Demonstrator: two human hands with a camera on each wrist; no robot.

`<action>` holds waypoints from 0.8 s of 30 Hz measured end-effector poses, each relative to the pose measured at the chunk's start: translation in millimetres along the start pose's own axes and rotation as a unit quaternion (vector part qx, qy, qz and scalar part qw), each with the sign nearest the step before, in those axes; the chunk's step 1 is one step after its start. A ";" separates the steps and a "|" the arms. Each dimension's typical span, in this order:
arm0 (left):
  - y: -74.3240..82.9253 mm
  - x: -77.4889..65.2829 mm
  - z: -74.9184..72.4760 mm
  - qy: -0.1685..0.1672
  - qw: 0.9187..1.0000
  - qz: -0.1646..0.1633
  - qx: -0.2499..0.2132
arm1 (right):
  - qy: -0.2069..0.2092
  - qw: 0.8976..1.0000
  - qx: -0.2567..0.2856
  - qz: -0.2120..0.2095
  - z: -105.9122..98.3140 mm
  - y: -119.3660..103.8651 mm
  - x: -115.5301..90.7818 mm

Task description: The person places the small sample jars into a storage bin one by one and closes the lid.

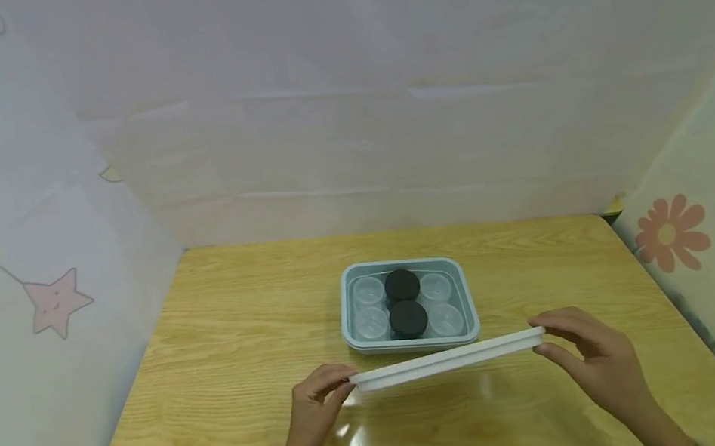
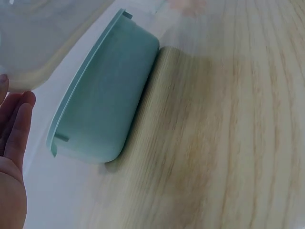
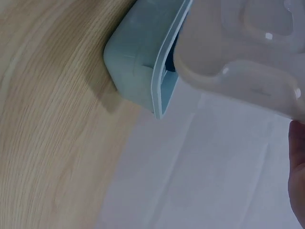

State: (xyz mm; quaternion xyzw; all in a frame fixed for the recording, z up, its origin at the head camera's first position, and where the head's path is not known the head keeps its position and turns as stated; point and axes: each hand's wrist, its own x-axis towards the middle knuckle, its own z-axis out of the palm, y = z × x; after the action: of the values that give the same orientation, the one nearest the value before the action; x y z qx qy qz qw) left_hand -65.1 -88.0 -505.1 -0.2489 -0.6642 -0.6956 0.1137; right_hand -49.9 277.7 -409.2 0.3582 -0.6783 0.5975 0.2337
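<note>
Both hands hold a whitish plastic lid (image 1: 448, 360) edge-on above the table, in front of a pale blue-green box (image 1: 351, 334). My left hand (image 1: 315, 412) pinches its left end between thumb and fingers. At the right end, which sits slightly higher, my right hand (image 1: 592, 358) pinches the rim. Inside the box stand several clear round containers (image 1: 373, 323) and two black round pieces (image 1: 408, 319) in the middle column. Seen from the right wrist, the translucent lid (image 3: 238, 62) hangs near the box rim (image 3: 157, 90), apart from it.
The box stands on a wood-grain table (image 1: 226, 363). A pale cloth backdrop (image 1: 346, 141) rises behind the table's far edge, with printed sheets at the sides showing a pink star (image 1: 57, 302) and flowers (image 1: 668, 234).
</note>
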 end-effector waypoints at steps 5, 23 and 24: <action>-3.9 -3.9 2.9 0.008 1.000 -0.026 -0.014 | 0.020 0.999 0.030 0.032 0.2 8.1 5.6; -4.7 -7.1 7.5 0.059 0.992 -0.104 -0.031 | 0.048 0.978 -0.073 0.189 -1.7 22.0 25.2; -4.3 -7.4 8.0 0.061 0.992 -0.109 -0.028 | 0.052 0.977 -0.076 0.191 -1.3 22.9 26.7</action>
State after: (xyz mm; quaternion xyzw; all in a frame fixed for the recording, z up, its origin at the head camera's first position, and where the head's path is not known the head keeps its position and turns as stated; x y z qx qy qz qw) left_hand -59.3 -81.0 -512.5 -0.1347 -0.6597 -0.7360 0.0704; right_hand -84.5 274.2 -403.7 0.1712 -0.7644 0.5960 0.1765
